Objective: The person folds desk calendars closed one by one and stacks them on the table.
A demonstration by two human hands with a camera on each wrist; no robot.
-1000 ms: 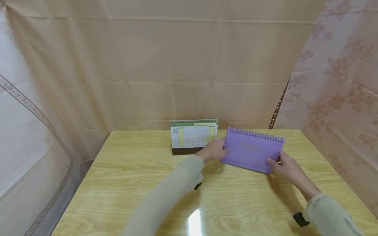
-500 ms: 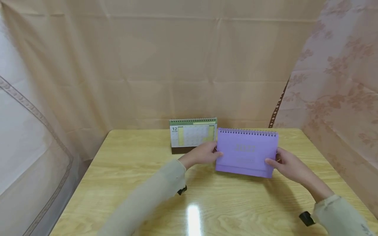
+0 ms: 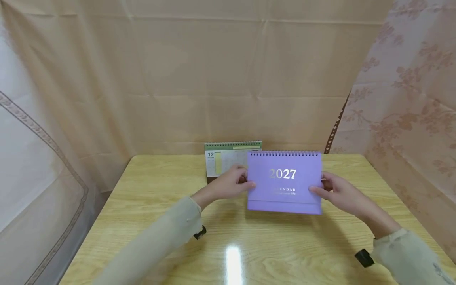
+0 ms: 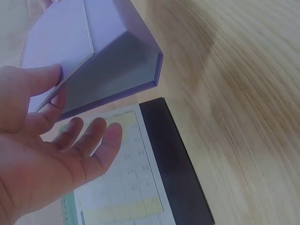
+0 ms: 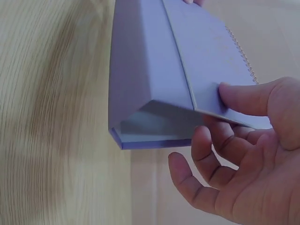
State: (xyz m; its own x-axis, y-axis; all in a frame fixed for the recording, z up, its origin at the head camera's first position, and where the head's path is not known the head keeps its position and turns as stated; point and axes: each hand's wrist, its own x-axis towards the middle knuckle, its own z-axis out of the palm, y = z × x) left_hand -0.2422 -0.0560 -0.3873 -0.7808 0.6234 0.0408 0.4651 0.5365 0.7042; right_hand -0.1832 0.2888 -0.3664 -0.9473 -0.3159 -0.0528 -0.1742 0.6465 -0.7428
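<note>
A purple desk calendar [image 3: 284, 166] with "2027" on its cover stands upright between both hands, facing the head camera. My left hand [image 3: 231, 183] pinches its left edge, thumb on the front cover and index finger behind it. On the opposite edge my right hand [image 3: 338, 194] pinches the cover the same way; its lower fingers [image 5: 180, 168] hang loosely curled in the right wrist view. The calendar's base seems slightly off the table, its shadow falling below. Behind it, partly covered, a green-topped calendar [image 3: 211, 166] showing "12" stands on the table.
The wood-grain table [image 3: 160, 174] reaches back to a beige curtain [image 3: 199, 79]. Floral cloth [image 3: 413, 95] hangs at the right, and white cloth [image 3: 28, 166] at the left. Light glares off the tabletop near its front.
Both hands have carried the purple calendar to the left and levelled it, so its cover now faces the head camera squarely. It now overlaps the green-topped calendar's right part, which has stayed put.
</note>
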